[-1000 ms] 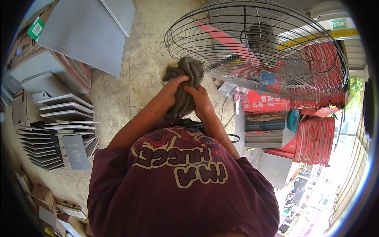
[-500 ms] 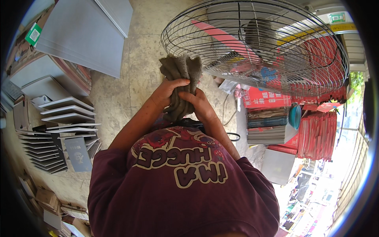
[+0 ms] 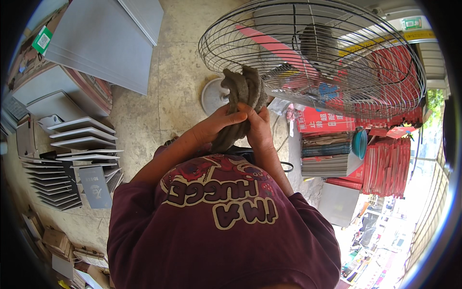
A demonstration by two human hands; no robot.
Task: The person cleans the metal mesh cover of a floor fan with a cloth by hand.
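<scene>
A bunched, grey-brown cloth (image 3: 240, 89) is gripped between my two hands in front of my chest. My left hand (image 3: 225, 118) wraps round its middle from the left, with the thumb laid across towards the other hand. From the right, my right hand (image 3: 260, 126) is closed on the same cloth, so the two hands touch. The upper folds stick out above my fingers, beside the edge of the fan's wire cage (image 3: 231, 62). Its lower part hangs towards my body. My fingers on the far side of the cloth are hidden.
A large fan with a red blade (image 3: 279, 45) fills the upper right. A round white base (image 3: 214, 96) stands on the floor behind the cloth. Grey panels (image 3: 106, 43) lean at the upper left, above racks of sample boards (image 3: 84, 139). Red stacks (image 3: 385, 166) and a teal bowl (image 3: 359, 143) are at the right.
Both hands have shifted to the right with the cloth and come closer together. The cloth is squeezed narrower and more twisted. The round white base has come into sight behind it.
</scene>
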